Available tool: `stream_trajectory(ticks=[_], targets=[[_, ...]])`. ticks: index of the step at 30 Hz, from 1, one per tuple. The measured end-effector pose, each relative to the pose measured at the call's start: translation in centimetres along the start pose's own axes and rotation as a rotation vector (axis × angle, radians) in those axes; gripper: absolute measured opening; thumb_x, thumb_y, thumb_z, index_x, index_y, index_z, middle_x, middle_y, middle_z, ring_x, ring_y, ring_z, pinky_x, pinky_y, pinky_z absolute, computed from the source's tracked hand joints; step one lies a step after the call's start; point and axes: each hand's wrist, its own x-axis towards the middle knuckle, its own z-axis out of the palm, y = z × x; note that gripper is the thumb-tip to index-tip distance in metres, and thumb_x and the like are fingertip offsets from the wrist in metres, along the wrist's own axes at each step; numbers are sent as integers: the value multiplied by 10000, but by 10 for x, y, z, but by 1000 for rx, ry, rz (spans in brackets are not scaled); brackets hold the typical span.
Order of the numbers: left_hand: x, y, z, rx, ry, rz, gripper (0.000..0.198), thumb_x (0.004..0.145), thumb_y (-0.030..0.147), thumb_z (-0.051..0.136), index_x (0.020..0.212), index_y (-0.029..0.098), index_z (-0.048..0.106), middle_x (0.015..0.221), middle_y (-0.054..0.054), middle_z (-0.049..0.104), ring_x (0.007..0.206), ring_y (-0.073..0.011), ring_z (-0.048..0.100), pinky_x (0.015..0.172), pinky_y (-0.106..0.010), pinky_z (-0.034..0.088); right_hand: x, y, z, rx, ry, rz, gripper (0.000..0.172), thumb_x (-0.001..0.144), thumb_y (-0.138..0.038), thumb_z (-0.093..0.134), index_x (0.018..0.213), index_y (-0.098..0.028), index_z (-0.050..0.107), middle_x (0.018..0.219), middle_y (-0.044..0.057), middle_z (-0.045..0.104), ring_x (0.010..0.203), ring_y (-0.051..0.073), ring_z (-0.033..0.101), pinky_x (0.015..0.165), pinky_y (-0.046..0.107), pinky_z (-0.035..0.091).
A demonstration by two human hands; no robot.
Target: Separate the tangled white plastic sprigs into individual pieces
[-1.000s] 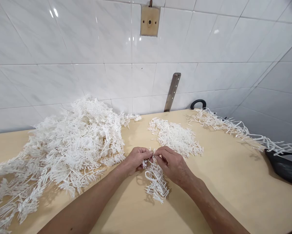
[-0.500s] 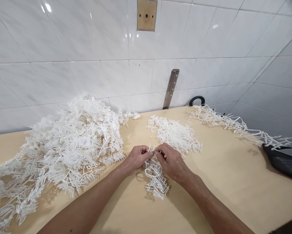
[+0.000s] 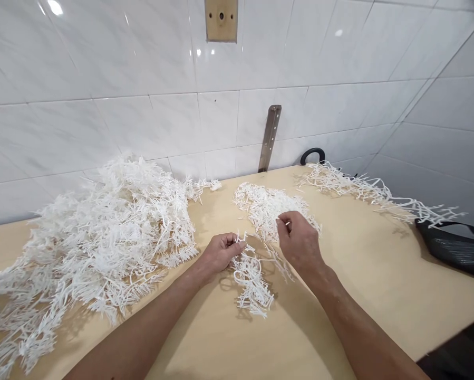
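Note:
My left hand (image 3: 220, 254) is closed, its thumb and fingers pinching a white branching strand (image 3: 241, 237) above the table. Below those fingertips lies a small tangled clump of white strands (image 3: 253, 282), with a loop at its top. My right hand (image 3: 300, 237) is raised to the right, thumb and forefinger pinched together; what they hold, if anything, is too small to make out. Thin blurred strands (image 3: 278, 259) stretch between the clump and my right wrist. Just behind my right hand is a low pile of short white pieces (image 3: 266, 208), partly covered by it.
A large heap of white branching strands (image 3: 129, 221) covers the table's left side. More long strands (image 3: 363, 190) lie at the back right, by a black ring-shaped handle (image 3: 312, 155) and a black bag (image 3: 450, 250). A metal strip (image 3: 270, 138) stands against the tiled wall.
My right hand has moved away from my left, up and to the right, toward the low pile. My left hand keeps its pinch on the strand. The camera view has shifted slightly.

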Motion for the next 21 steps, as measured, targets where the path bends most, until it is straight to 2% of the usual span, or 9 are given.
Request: stream_trajectory(ticks=[3,5,8,10,16,21], targets=[[0,0,0,-27,3,-19,423,681,525,768,733,153,574,599,28,530,479,-67,447,446,-192,284,3,-3,-7,42,36,-17,137,900,-259,523,966,-178,611,931,85,669,674,174,603,654,321,487],[1,0,0,-42,11,-27,420,677,517,773,746,150,580,609,25,541,474,-64,446,440,-190,287,1,-12,-8,155,-75,-73,144,912,-276,528,934,-190,641,912,68,683,649,153,601,614,291,494],[1,1,0,-58,16,-33,424,683,519,770,768,147,585,626,18,558,477,-62,450,440,-184,298,-6,-29,-6,332,-327,-140,146,920,-261,543,905,-212,680,859,33,703,652,136,609,591,256,499],[0,2,0,-51,23,-42,433,685,530,767,769,147,585,627,20,553,483,-60,449,442,-179,300,-10,-36,-3,380,-419,-143,138,910,-245,562,925,-222,696,875,28,713,660,134,614,586,252,500],[2,2,-2,-13,29,-53,463,677,565,760,764,143,589,626,17,550,480,-59,441,437,-180,282,-16,-36,2,340,-427,-91,124,894,-246,591,914,-223,711,844,16,724,644,134,613,595,266,497],[4,0,-3,-3,31,-37,458,680,566,752,738,147,578,570,35,515,433,-49,381,412,-187,244,-16,-36,3,334,-414,-108,120,889,-204,586,899,-221,704,846,15,725,654,137,619,617,267,492]])
